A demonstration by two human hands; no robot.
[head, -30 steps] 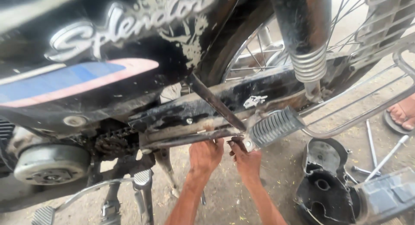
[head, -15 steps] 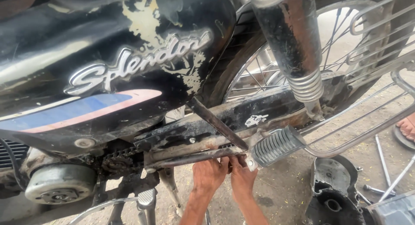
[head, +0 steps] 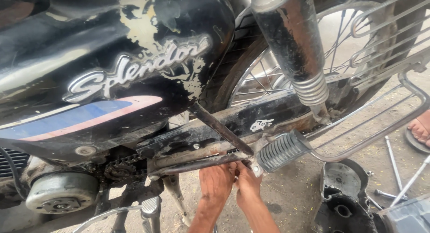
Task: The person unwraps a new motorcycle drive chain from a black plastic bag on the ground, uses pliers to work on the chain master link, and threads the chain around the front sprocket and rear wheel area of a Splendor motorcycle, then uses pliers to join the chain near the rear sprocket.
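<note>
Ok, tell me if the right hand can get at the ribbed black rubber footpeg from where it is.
Probably yes. The right hand is pressed up under the frame beside the left hand, just left of the ribbed black rubber footpeg, with only open air between them.

Both hands [head: 230, 183] reach under the chain cover [head: 251, 121], left of the footrest [head: 282, 150], engine cover [head: 342, 201] lying right.

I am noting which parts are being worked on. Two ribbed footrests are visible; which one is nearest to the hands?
The larger ribbed rear footrest, just right of the right hand and above it. The other footrest stands lower, left of the left hand, clearly apart.
</note>
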